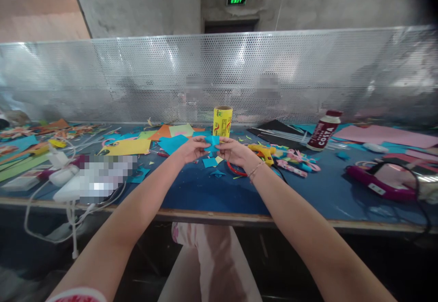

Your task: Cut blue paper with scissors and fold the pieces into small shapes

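Near side: blue tabletop [219, 201], with a small crumpled-looking blue scrap [217, 174] lying on it; slightly farther, a flat blue paper square [210, 162] just below the hands.

Next out, roughly mid-table: left hand [194, 150] and right hand [236, 151] close together, a small blue paper piece [212, 143] between them, held up over the table. Left thumb and fingers are pinched on its left edge, right thumb and fingers on its right edge. Exact fold hard to tell, too small.

Handling, my judgement: very light, thin, bends easily, takes a crease and keeps it. Likely matte, so not slippery. Could tear or crumple if pulled from both sides. Best hold is a soft fingertip pinch at opposite edges or corners, middle left free; no squeezing needed.

Right of the right hand: yellow glue gun [265, 151], by the look of it, near the wrist. Farther, behind the paper: upright yellow roll [222, 122], apart from it or touching, cannot tell. Farthest: perforated metal screen [147, 78].
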Available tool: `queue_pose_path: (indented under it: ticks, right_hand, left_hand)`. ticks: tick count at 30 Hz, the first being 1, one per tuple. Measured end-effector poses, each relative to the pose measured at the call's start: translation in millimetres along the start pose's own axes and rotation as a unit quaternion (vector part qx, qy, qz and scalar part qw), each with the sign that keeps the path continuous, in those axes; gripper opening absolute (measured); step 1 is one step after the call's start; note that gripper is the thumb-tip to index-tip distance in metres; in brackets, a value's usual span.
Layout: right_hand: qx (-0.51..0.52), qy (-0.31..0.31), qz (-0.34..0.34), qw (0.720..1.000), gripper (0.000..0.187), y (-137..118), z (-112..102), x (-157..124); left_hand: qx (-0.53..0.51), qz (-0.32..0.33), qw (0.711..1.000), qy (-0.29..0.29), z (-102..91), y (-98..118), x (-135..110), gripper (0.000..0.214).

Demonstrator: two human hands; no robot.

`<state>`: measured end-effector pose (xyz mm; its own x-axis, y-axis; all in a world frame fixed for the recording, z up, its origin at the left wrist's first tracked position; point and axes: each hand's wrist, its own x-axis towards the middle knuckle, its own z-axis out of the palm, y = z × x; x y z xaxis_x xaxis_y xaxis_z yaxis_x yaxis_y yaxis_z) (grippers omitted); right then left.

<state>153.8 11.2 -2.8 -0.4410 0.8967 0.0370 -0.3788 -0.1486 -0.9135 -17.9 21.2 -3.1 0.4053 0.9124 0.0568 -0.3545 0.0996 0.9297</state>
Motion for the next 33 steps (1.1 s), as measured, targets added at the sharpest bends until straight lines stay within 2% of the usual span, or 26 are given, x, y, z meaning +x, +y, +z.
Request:
queue_pose_path:
  ticks: [8,20,26,33]
  right_hand:
    - [-0.021,-0.017,-0.011,1.000,0.021,0.8,4.2,-1.8]
    - [0.000,-0.002,-0.002,1.000,0.020,3.2,-1.7,1.9]
    - [0.003,0.017,-0.005,1.000,0.018,1.8,3.5,0.3]
    - [0.007,0.023,-0.016,1.000,0.018,0.2,7.3,-1.7]
  left_hand:
    - [0.023,0.007,0.999,-0.032,-0.8,-0.6,-0.2,0.023]
    - [-0.012,-0.005,1.000,0.008,-2.4,-4.0,2.9,0.020]
    - [0.008,-0.002,1.000,-0.026,-4.0,-5.4,3.7,0.015]
    - [0.024,-0.013,0.998,-0.050,-1.5,-4.3,1.1,0.023]
